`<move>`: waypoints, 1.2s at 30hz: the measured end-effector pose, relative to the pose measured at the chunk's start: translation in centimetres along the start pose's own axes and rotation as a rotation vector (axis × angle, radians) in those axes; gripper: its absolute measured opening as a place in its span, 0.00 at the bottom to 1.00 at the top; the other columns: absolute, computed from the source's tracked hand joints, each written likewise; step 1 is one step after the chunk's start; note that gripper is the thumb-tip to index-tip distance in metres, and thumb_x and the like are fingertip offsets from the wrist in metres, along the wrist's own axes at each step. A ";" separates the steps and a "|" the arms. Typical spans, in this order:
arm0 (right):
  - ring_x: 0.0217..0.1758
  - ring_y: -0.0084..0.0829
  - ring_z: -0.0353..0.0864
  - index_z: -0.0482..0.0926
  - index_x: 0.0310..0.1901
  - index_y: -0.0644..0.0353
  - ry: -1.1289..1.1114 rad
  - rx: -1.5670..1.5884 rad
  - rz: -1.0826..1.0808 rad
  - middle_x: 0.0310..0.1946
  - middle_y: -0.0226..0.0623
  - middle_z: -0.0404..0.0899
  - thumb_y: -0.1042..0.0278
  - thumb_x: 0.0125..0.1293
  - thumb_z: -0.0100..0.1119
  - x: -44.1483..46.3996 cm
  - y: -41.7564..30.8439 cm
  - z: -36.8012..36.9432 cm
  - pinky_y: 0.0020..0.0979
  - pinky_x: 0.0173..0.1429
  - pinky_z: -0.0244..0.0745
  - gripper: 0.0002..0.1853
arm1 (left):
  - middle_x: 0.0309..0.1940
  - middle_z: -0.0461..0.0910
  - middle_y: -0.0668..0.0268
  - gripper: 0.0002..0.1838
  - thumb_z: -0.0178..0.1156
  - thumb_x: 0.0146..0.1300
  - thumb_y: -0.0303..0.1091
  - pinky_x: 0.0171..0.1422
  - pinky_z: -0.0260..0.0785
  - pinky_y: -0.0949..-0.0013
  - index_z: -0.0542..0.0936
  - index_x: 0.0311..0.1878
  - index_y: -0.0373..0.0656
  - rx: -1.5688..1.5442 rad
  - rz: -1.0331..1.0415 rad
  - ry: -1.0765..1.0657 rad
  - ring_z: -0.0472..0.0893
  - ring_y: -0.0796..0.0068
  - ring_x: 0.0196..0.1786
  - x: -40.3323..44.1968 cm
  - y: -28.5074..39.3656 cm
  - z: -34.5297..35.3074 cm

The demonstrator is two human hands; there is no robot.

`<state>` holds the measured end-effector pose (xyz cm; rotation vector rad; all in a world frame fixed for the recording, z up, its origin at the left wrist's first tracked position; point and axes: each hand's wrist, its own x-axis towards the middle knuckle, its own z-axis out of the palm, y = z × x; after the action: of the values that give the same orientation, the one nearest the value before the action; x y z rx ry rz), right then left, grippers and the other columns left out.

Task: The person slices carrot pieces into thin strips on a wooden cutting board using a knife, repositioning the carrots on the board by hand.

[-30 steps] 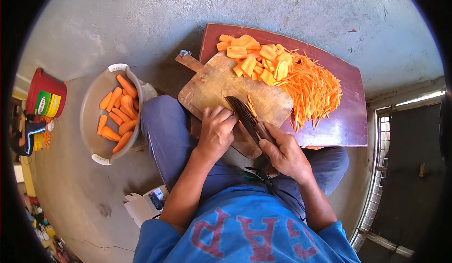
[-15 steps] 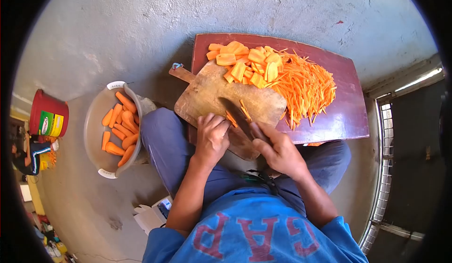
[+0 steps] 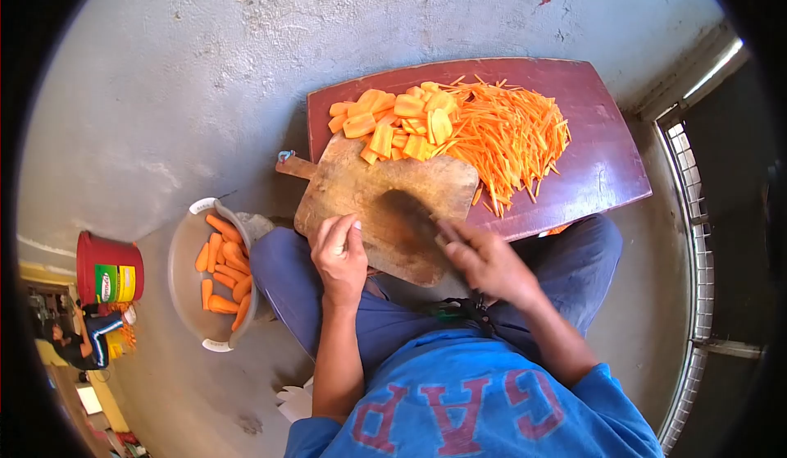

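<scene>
one hand [image 3: 490, 264] grips a knife [image 3: 412, 214] over the cutting board [image 3: 348, 181].

The cutting board [image 3: 348, 191] is matt wood. The table [image 3: 605, 167] is smooth and glossy. The wall [image 3: 164, 89] looks rough, the tub [image 3: 187, 298] plastic.

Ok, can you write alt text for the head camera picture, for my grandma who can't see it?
The right hand holds a blurred knife over a wooden board; the left hand, fingers bent, is at its near edge. Carrot slices and a heap of carrot shreds lie at the far side; a basin of carrots sits to the left.
</scene>
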<state>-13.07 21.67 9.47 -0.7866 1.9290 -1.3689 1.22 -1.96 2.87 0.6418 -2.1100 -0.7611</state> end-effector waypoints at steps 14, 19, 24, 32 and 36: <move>0.24 0.13 0.72 0.79 0.79 0.67 0.321 0.327 -0.142 0.33 0.24 0.80 0.67 0.89 0.60 2.7 6.1 -8.8 0.24 0.29 0.67 0.24 | 0.50 0.88 0.61 0.18 0.80 0.67 0.33 0.67 0.69 0.46 0.92 0.58 0.41 0.296 0.455 -0.282 0.84 0.53 0.61 7.3 3.1 7.6; 0.26 0.13 0.73 0.79 0.79 0.66 0.225 0.458 -0.084 0.35 0.24 0.81 0.68 0.89 0.59 1.2 5.3 -8.7 0.24 0.30 0.68 0.23 | 0.48 0.86 0.62 0.14 0.78 0.69 0.34 0.68 0.67 0.45 0.92 0.55 0.42 0.408 0.604 -0.342 0.82 0.53 0.60 11.0 2.6 11.3; 0.43 0.17 0.79 0.78 0.81 0.68 0.218 0.432 -0.042 0.48 0.27 0.82 0.66 0.87 0.67 1.2 6.1 -8.5 0.27 0.47 0.77 0.28 | 0.49 0.86 0.62 0.14 0.75 0.73 0.33 0.68 0.66 0.46 0.93 0.59 0.41 0.348 0.571 -0.396 0.82 0.55 0.59 11.4 2.6 10.1; 0.63 0.30 0.86 0.76 0.82 0.72 0.198 0.292 -0.057 0.62 0.44 0.89 0.64 0.85 0.69 1.8 7.1 -7.7 0.38 0.72 0.81 0.31 | 0.49 0.85 0.58 0.17 0.74 0.73 0.29 0.67 0.67 0.46 0.92 0.62 0.37 0.284 0.513 -0.376 0.82 0.53 0.57 9.9 1.3 8.7; 0.64 0.31 0.87 0.77 0.81 0.72 0.203 0.265 -0.046 0.62 0.46 0.90 0.64 0.85 0.69 1.6 6.8 -7.8 0.38 0.73 0.82 0.31 | 0.46 0.83 0.55 0.14 0.72 0.74 0.31 0.65 0.67 0.45 0.91 0.56 0.34 0.417 0.555 -0.315 0.81 0.50 0.54 9.7 2.6 9.0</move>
<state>-20.89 26.82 4.74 -0.5858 1.8337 -1.7473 -12.04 -3.83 4.98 0.1174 -2.5958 -0.1117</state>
